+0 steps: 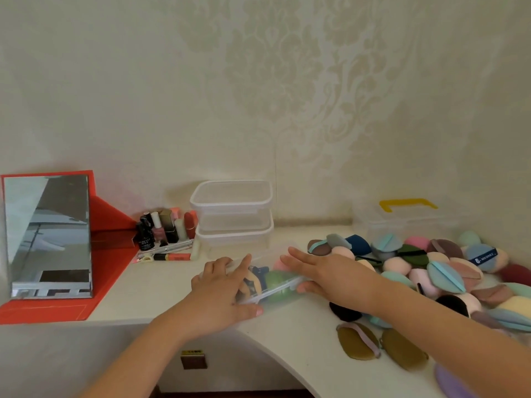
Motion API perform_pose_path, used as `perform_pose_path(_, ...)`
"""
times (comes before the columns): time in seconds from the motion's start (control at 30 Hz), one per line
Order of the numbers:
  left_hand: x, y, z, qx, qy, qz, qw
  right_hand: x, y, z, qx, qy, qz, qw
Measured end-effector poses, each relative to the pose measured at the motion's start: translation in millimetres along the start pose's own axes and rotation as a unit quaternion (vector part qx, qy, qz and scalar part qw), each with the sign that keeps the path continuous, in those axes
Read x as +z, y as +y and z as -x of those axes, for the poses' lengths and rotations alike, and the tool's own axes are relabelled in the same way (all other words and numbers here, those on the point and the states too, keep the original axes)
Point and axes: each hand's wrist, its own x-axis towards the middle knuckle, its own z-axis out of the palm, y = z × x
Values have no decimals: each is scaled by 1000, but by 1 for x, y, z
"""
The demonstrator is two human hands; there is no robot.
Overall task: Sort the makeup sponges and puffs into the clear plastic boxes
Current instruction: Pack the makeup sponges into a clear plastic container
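A clear plastic box with its lid on lies at the table's front middle, with green, pink, yellow and blue sponges inside. My left hand grips its left end, fingers on the lid and thumb along the front wall. My right hand lies over the right end with straight fingers pressing on the lid and the thumb at the front edge. To the right spreads a heap of loose puffs and sponges in pink, blue, green, brown and black. Two empty clear boxes stand stacked behind.
A mirror in a red stand sits at the left, with nail polish bottles and lipsticks beside it. A clear case with a yellow handle stands at the back right. Olive puffs lie near the table's curved front edge.
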Motion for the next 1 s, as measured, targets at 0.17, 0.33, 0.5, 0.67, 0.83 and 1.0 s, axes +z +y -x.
perform_pose_path(0.17,4,2,0,0,36,-20,999,13,6,-2,-9,43,-17,999)
perform_pose_path(0.33,11,2,-1,-18,59,-26,998,9,11,-4,-13,55,-87,995)
perform_pose_path(0.5,17,1,3,-38,101,30,994,-9,33,-16,74,175,-371,909)
perform_pose_path(0.67,23,4,9,-50,148,92,983,7,72,-46,262,-6,-134,956)
perform_pose_path(0.83,28,1,19,-22,183,149,971,13,63,-52,305,-62,-40,949)
perform_pose_path(1.0,32,3,24,-18,216,168,962,7,63,-34,272,-64,-47,959)
